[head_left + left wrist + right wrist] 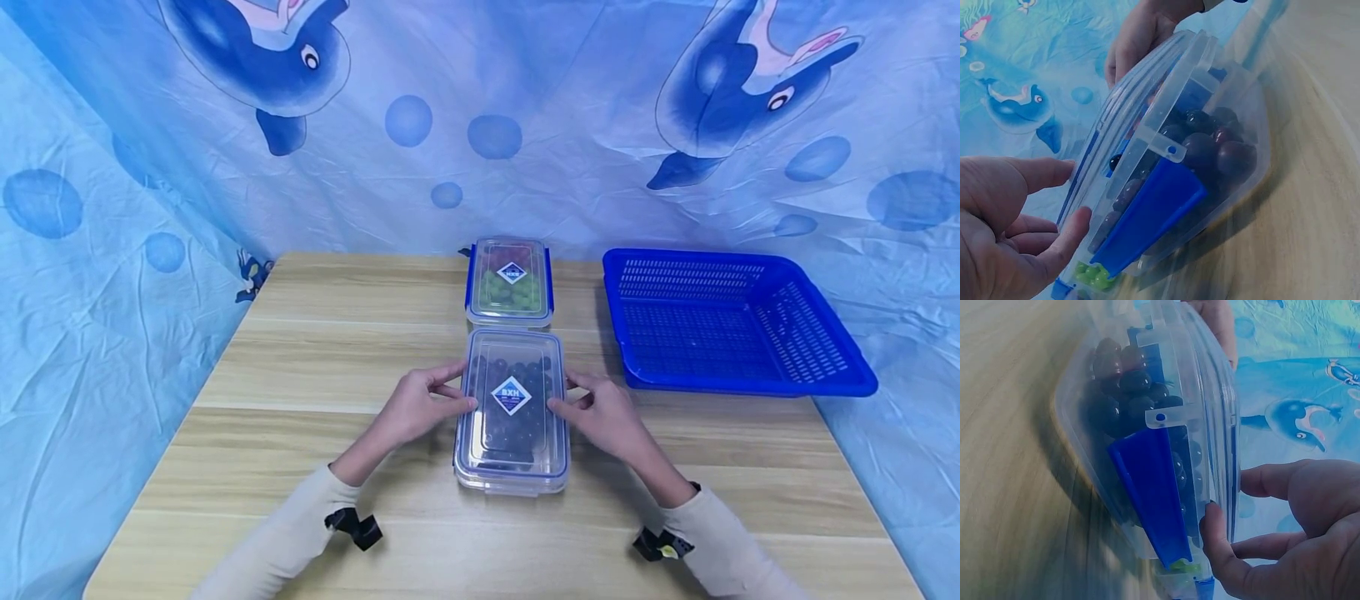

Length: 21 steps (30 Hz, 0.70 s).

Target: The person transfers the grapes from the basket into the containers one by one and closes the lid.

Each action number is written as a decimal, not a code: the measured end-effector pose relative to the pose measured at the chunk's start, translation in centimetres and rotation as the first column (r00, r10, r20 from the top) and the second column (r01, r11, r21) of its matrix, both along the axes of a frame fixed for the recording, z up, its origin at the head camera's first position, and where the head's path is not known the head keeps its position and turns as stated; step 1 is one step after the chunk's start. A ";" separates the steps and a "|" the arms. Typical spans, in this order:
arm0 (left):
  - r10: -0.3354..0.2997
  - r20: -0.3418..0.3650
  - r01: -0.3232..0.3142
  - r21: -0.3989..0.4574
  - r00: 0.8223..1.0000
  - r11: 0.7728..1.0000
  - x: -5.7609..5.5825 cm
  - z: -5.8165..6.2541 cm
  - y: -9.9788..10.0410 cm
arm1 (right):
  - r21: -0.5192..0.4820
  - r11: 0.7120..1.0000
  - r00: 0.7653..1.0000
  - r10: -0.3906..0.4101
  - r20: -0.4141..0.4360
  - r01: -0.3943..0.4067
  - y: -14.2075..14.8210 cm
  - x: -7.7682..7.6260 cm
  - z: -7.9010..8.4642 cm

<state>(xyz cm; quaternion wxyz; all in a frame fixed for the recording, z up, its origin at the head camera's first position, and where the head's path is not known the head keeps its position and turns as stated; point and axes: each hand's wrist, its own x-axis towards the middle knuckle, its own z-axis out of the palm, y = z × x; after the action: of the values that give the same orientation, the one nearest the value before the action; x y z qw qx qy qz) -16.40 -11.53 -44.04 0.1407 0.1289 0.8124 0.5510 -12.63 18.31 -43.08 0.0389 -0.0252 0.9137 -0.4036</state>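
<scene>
A clear plastic food container (1254, 125) with dark, round, grape-like fruit (1200, 150) inside stands on the table. Over its top lies a clear lid (510, 442) with a blue seal line and a diamond label. My left hand (420, 404) pinches the lid's left edge between thumb and fingers. Opposite it, my right hand (603, 417) pinches the right edge. The side latches, such as the blue latch (1150, 494) in the right wrist view, hang down unfastened. Whether the lid sits fully on the rim, I cannot tell.
Right behind stands a second lidded container (510, 292) with green and reddish fruit and blue latches at its sides. A blue plastic basket (742, 387) sits at the table's back right. Blue dolphin-print cloth (465, 75) hangs behind the wooden table (300, 350).
</scene>
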 end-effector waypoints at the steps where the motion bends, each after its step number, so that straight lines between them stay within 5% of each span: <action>1: 0.003 -0.001 -0.003 -0.010 1.000 1.000 0.1 0.0 0.0 | -0.001 1.000 1.000 -0.001 0.008 0.001 0.0 0.0 0.0; 21: -0.003 0.010 0.003 -0.054 1.000 0.999 0.7 -0.5 0.0 | -0.022 1.000 0.996 -0.004 0.090 0.006 -0.3 0.4 -0.7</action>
<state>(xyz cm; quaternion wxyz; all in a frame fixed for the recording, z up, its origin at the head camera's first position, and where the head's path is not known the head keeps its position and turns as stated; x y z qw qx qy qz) -15.68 -11.52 -44.53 0.1490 0.1235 0.8261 0.5293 -12.24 18.02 -43.74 0.0788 -0.0054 0.9066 -0.4145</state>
